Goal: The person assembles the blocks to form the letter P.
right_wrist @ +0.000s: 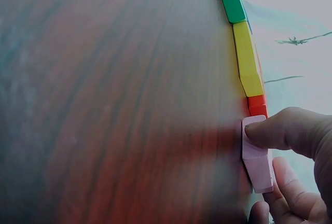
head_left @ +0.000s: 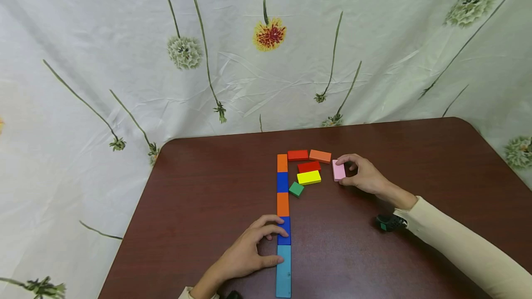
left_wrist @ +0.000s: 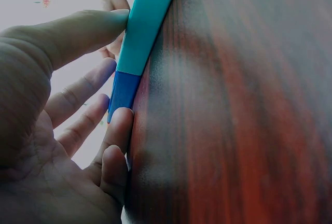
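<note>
A pink block is pinched lengthwise in my right hand, with the thumb on its near end and a finger at its far end. In the right wrist view the thumb presses on the face of that pink block. My left hand rests with spread fingers along a straight column of blocks. Its fingertips overlap a blue block, and its thumb lies at the edge of a long light-blue block. Further up the column are an orange block, a blue block and another orange block.
Right of the column lie a green block, a yellow block, a red block, another red block and an orange block. The dark wooden table meets a white flowered cloth at its back edge.
</note>
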`<action>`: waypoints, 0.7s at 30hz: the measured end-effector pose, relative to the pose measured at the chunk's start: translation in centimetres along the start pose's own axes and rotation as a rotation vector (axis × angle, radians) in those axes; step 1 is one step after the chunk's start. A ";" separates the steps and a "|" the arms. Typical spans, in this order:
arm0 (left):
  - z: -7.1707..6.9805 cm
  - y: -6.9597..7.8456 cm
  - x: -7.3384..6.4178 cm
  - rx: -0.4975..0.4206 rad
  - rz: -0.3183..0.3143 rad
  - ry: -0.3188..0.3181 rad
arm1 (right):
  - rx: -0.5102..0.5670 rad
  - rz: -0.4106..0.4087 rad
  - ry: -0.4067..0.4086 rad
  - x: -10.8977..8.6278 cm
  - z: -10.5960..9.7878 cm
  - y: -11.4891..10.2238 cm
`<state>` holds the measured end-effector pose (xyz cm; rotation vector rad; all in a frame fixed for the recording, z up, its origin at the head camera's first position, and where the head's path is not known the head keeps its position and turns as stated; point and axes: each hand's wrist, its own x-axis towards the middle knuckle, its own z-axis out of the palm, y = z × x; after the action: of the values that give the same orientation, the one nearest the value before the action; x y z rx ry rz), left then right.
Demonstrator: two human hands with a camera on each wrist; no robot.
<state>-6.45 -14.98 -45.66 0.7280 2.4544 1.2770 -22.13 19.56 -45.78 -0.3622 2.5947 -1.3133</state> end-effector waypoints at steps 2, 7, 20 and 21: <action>0.0 0.0 0.0 0.006 0.004 0.001 | 0.001 -0.002 0.003 0.0 0.0 0.0; 0.1 -0.1 0.0 0.005 -0.003 -0.002 | 0.001 0.004 0.004 0.0 0.0 0.0; 0.1 0.0 0.0 0.016 -0.006 0.005 | 0.011 -0.017 0.002 0.1 0.0 0.1; 0.1 0.0 0.0 0.015 -0.008 0.005 | 0.013 -0.020 0.004 0.1 0.0 0.1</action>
<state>-6.41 -14.89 -45.72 0.7191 2.4709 1.2596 -22.23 19.56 -45.88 -0.3848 2.5905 -1.3383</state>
